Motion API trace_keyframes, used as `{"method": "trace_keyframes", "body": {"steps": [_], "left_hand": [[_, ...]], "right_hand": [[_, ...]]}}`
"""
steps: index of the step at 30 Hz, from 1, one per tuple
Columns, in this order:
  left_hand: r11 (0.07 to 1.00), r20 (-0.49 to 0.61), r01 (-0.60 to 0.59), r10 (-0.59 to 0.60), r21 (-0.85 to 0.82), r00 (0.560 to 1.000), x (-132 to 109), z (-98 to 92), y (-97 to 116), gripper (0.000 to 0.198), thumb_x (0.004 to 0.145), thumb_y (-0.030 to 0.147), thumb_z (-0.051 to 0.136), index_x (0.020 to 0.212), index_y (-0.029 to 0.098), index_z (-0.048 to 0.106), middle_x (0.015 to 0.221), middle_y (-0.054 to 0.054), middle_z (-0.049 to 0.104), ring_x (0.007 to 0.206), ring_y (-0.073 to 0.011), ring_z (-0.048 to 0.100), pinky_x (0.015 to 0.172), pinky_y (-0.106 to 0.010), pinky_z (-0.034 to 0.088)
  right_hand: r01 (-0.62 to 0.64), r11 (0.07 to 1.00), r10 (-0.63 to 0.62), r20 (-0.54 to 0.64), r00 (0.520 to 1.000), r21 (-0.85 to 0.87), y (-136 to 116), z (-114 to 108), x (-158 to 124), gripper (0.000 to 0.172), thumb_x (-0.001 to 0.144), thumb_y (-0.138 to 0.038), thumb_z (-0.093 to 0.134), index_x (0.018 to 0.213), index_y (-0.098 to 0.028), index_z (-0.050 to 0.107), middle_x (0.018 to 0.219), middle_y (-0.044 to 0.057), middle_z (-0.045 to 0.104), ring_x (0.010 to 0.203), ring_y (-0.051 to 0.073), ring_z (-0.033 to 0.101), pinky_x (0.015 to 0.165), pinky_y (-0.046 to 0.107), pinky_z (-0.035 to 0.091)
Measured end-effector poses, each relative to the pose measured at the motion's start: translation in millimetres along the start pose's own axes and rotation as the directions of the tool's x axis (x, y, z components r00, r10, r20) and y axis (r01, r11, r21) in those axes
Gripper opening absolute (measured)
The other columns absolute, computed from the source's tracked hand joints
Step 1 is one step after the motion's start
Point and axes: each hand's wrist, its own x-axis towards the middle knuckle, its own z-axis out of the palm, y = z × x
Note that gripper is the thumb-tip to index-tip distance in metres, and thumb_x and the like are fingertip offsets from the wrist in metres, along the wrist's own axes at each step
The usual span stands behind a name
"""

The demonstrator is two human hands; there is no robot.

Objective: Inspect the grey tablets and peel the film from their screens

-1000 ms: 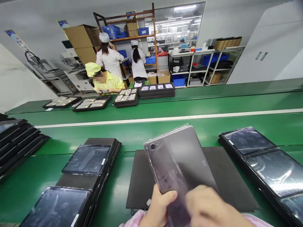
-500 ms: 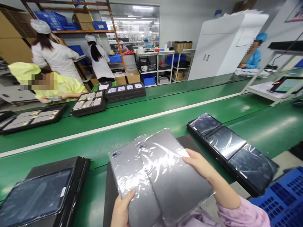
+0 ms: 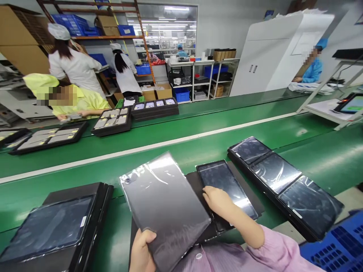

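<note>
My left hand (image 3: 143, 247) grips the lower left edge of a grey tablet (image 3: 167, 200), its thumb on the back cover. Clear film wraps this tablet, and a camera shows at its upper left corner. Just right of it, a second tablet (image 3: 222, 173) lies screen up on a black foam tray (image 3: 195, 183). Across that second tablet reaches my right hand (image 3: 218, 200), fingers curled at its left edge; the thumb is mostly hidden.
To the right, a black tray (image 3: 265, 192) holds three film-covered tablets, beside a blue crate (image 3: 337, 245). At left, another tablet (image 3: 53, 226) rests on stacked black trays (image 3: 99, 211). Across the green bench (image 3: 159, 151), a co-worker in yellow (image 3: 87, 100) handles small items near trays.
The two grey tablets, held together before, are now apart. The right one has been turned screen up and lowered onto the foam tray; the left one has shifted slightly left.
</note>
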Motion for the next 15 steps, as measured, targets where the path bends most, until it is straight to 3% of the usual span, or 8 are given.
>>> {"method": "trace_keyframes", "body": {"steps": [2, 4, 6, 9, 11, 13, 15], "left_hand": [[1.0, 0.026, 0.026, -0.025, -0.008, 0.999, -1.8, 2.0, -2.2, 0.027, 0.032, 0.012, 0.056, 0.058, 0.017, 0.055, 0.051, 0.002, 0.061, 0.048, -0.0166, 0.055, 0.048, -0.027, 0.045], [0.999, 0.058, 0.033, -0.033, -0.006, 0.998, -3.0, 4.9, -3.9, 0.026, 0.033, 0.012, 0.055, 0.058, 0.017, 0.054, 0.049, 0.003, 0.058, 0.046, -0.0149, 0.053, 0.048, -0.026, 0.044], [0.999, 0.118, 0.032, -0.03, -0.011, 0.993, -3.9, 8.8, -5.2, 0.027, 0.034, 0.012, 0.054, 0.06, 0.017, 0.056, 0.051, 0.003, 0.058, 0.048, -0.015, 0.053, 0.048, -0.026, 0.044], [1.0, 0.164, 0.012, -0.011, -0.001, 0.986, -5.7, 15.9, -5.7, 0.028, 0.036, 0.012, 0.052, 0.063, 0.016, 0.058, 0.055, 0.001, 0.061, 0.05, -0.0158, 0.054, 0.048, -0.026, 0.043], [1.0, 0.155, -0.007, 0.003, 0.023, 0.988, -8.2, 22.3, -5.9, 0.026, 0.036, 0.012, 0.053, 0.061, 0.015, 0.058, 0.054, 0.001, 0.061, 0.05, -0.0159, 0.054, 0.048, -0.026, 0.042], [0.999, 0.181, -0.02, 0.014, 0.029, 0.983, -12.0, 30.5, -8.1, 0.021, 0.037, 0.011, 0.053, 0.057, 0.015, 0.056, 0.051, 0.002, 0.059, 0.048, -0.0141, 0.05, 0.046, -0.025, 0.039], [1.0, 0.212, -0.008, 0.004, 0.019, 0.977, -15.6, 39.2, -14.3, 0.019, 0.037, 0.011, 0.051, 0.055, 0.016, 0.054, 0.049, 0.003, 0.055, 0.047, -0.0126, 0.048, 0.046, -0.024, 0.038]], "right_hand": [[0.077, 0.973, -0.078, -0.004, 0.997, 0.219, 4.2, -5.7, -1.2, 0.025, 0.092, -0.022, 0.037, 0.101, -0.017, 0.06, 0.089, 0.007, 0.069, 0.075, 0.018, 0.067, 0.066, 0.027, 0.052], [0.146, 0.858, -0.156, -0.021, 0.988, 0.493, 8.3, -17.7, -2.7, 0.021, 0.091, -0.03, 0.039, 0.092, -0.019, 0.057, 0.068, -0.001, 0.061, 0.058, 0.014, 0.06, 0.052, 0.023, 0.048], [0.227, 0.771, -0.22, -0.085, 0.972, 0.596, 10.1, -31.3, -2.8, 0.02, 0.086, -0.034, 0.046, 0.071, -0.02, 0.049, 0.057, -0.005, 0.049, 0.051, 0.012, 0.05, 0.047, 0.022, 0.04], [0.354, 0.84, -0.297, -0.198, 0.934, 0.412, 6.4, -46.9, -2.5, 0.034, 0.085, -0.035, 0.046, 0.056, -0.021, 0.033, 0.053, -0.005, 0.041, 0.051, 0.011, 0.043, 0.048, 0.022, 0.034], [0.397, 0.885, -0.328, -0.278, 0.903, 0.245, -2.4, -48.7, -6.5, 0.034, 0.086, -0.031, 0.043, 0.055, -0.021, 0.032, 0.051, -0.004, 0.042, 0.048, 0.012, 0.042, 0.045, 0.023, 0.031], [0.505, 0.855, -0.426, -0.398, 0.813, 0.116, -17.4, -40.6, -17.4, 0.032, 0.086, -0.025, 0.044, 0.055, -0.022, 0.037, 0.049, -0.004, 0.044, 0.042, 0.011, 0.04, 0.04, 0.024, 0.029], [0.697, 0.712, -0.567, -0.516, 0.643, 0.086, -36.3, -24.9, -34.7, 0.03, 0.086, -0.022, 0.044, 0.057, -0.022, 0.044, 0.048, -0.004, 0.048, 0.039, 0.01, 0.042, 0.037, 0.023, 0.031]]}}
